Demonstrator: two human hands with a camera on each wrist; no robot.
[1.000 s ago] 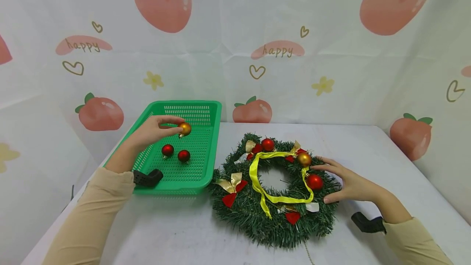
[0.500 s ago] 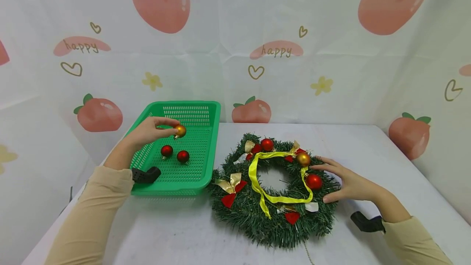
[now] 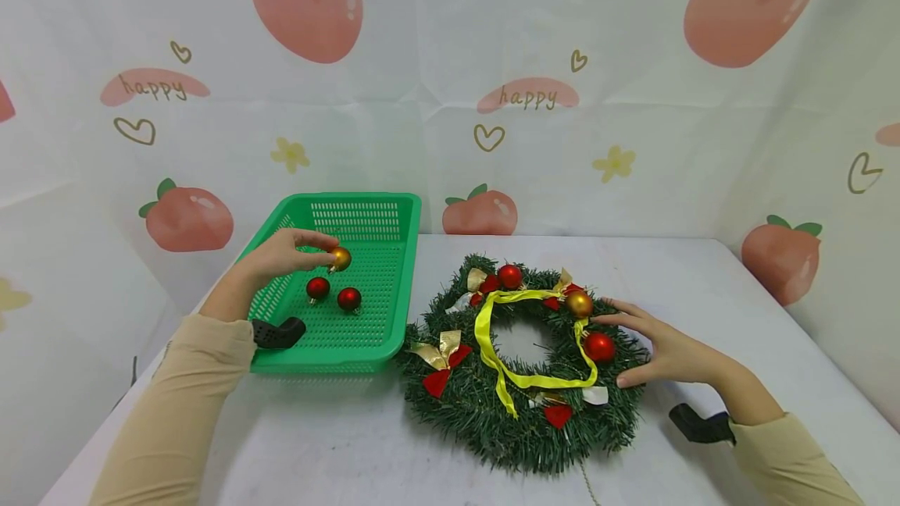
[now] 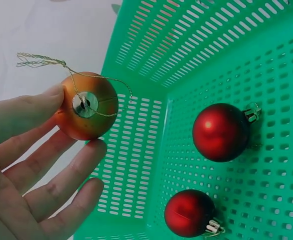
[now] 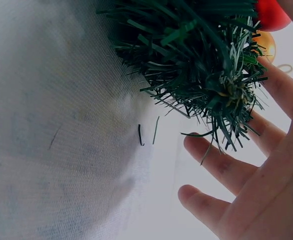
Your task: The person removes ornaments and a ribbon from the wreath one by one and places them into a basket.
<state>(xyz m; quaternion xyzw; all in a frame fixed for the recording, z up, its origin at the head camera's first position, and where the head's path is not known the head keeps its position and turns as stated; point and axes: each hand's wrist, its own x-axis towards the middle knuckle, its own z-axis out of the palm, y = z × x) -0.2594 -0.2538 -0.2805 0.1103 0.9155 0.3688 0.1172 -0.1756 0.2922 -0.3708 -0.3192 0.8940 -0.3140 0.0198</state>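
My left hand (image 3: 281, 256) pinches a gold Christmas ball (image 4: 94, 122) between thumb and fingers, above the green basket (image 3: 411, 279). A thin gold cord loops from the ball's metal cap. Two red balls, one on the left (image 3: 318, 288) and one on the right (image 3: 349, 299), lie on the basket floor below. My right hand (image 3: 675, 350) rests at the right edge of a green wreath (image 3: 457, 412), fingers spread and slightly bent against its needles. The wreath carries red balls (image 3: 600, 347), a gold ball (image 3: 580, 304), bows (image 3: 439, 361) and a yellow ribbon (image 3: 485, 334).
The basket stands left of the wreath on a white-covered table (image 3: 337, 443), its rim close to the wreath's left side. Behind hangs a white printed backdrop (image 3: 394, 147). A thin cord (image 3: 589, 484) trails from the wreath's front. Loose needles (image 5: 140, 135) lie on the cloth.
My left hand has drawn slightly left and down over the basket with the gold Christmas ball. My right hand and the wreath hold their place.
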